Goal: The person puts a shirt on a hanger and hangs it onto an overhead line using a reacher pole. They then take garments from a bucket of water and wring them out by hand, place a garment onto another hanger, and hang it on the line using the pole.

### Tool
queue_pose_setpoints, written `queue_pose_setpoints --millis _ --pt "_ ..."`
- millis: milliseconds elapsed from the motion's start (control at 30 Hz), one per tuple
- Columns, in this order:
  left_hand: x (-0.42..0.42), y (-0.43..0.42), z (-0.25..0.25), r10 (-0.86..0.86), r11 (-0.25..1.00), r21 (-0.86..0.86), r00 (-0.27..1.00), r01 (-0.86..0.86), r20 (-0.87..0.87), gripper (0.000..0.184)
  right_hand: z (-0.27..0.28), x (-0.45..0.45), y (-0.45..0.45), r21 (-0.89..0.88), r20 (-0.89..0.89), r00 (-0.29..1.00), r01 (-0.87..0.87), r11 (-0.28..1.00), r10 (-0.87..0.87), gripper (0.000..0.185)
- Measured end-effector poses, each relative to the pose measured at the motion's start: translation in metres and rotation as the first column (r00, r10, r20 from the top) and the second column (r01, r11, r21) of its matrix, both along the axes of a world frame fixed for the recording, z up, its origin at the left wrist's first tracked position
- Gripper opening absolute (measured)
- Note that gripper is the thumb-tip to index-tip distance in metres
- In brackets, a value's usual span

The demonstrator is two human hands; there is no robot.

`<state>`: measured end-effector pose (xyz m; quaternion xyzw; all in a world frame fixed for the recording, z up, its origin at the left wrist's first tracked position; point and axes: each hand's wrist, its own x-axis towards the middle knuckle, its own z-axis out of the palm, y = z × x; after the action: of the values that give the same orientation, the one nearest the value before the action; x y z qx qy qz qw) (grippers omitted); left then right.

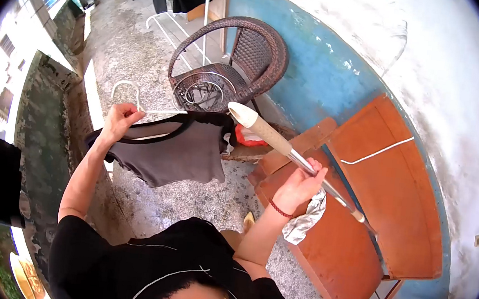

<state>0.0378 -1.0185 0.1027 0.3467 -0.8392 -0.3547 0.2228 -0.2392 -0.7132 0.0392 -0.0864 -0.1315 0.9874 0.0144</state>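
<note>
My left hand (121, 121) is closed round the neck of a white hanger (127, 86), whose hook points up. From that hanger hangs a dark grey top (175, 148) with black trim, spread out to the right. A metal pole (331, 189) with a beige grip and pale tip is in my closed right hand (301, 185); it slants from upper left to lower right, its tip close to the top's right shoulder. A whitish crumpled cloth (306, 218) hangs beside my right wrist.
A brown wicker chair (212, 76) holding wire rings stands ahead, with a white rack (206, 23) and dark clothes behind. An orange-brown folding seat (334, 247) stands on the right against the blue and white wall. A low weathered parapet (49, 124) runs along the left.
</note>
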Motion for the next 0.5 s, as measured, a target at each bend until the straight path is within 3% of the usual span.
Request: queue_pose_setpoints --millis 67,167,267,333,400,467,500 --pt "0.002 -0.001 0.019 0.024 1.000 -0.010 0.999 -0.024 0.035 0.025 0.015 0.019 -0.006 0.055 -0.160 0.986 0.047 0.997 -0.037 0.021" --pt "0.009 -0.010 0.037 0.055 0.998 0.015 0.998 -0.055 0.010 0.023 0.020 0.035 -0.024 0.290 -0.261 0.961 0.173 0.941 -0.095 0.019" --pt "0.020 -0.020 0.061 0.143 0.983 -0.106 0.988 -0.149 -0.056 0.027 -0.007 0.040 -0.033 0.502 -0.377 0.925 0.250 0.828 -0.052 0.014" --pt "0.026 -0.035 0.078 0.200 0.974 -0.103 0.980 -0.199 -0.007 0.032 -0.045 0.023 -0.017 0.561 -0.348 0.901 -0.021 0.828 0.258 0.011" --pt "0.030 -0.034 0.102 0.293 0.955 -0.009 0.952 -0.295 -0.088 0.041 -0.036 0.014 -0.004 0.629 -0.389 0.766 -0.184 0.755 0.511 0.010" --pt "0.034 -0.008 0.151 0.420 0.905 -0.108 0.903 -0.411 0.085 0.043 0.014 0.013 0.006 0.544 -0.501 0.680 -0.233 0.806 0.535 0.017" --pt "0.034 -0.017 0.156 0.495 0.867 -0.129 0.862 -0.481 0.107 0.048 -0.023 -0.043 0.028 0.778 -0.403 0.415 -0.313 0.544 0.816 0.046"
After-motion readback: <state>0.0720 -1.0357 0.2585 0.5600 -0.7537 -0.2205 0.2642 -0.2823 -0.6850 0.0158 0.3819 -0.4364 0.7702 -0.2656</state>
